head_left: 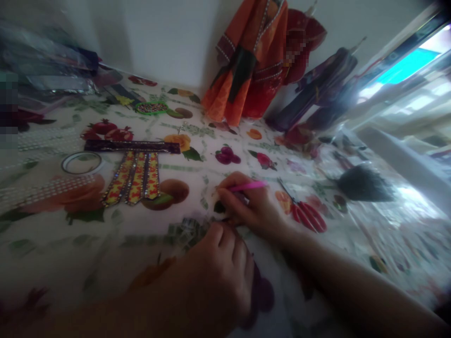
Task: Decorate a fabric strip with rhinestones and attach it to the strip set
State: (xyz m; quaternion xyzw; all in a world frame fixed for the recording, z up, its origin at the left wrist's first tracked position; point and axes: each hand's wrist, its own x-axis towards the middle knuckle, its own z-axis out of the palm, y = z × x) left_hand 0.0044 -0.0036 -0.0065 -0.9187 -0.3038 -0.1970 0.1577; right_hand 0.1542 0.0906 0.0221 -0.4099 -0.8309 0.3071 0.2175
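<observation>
A thin pink tool (247, 186) is pinched in my right hand (252, 206), above the fruit-patterned tablecloth (225, 176). Just below and to the left of it, my left hand (221, 267) is closed, with its fingertips turned down near the right fingertips; what it holds is hidden. Red-handled scissors (308, 216) lie to the right of my right hand. Left of my hands is a dark band (132, 146) with several yellow and red, bead-edged strips (136, 179) hanging from it.
A tape roll (82, 163) and white dotted strips (52, 192) lie at the left. Behind are a green-rimmed dish of beads (152, 108) and plastic-wrapped items (63, 77). Orange and red garments (246, 65) hang at the wall. A dark bundle (366, 183) lies right.
</observation>
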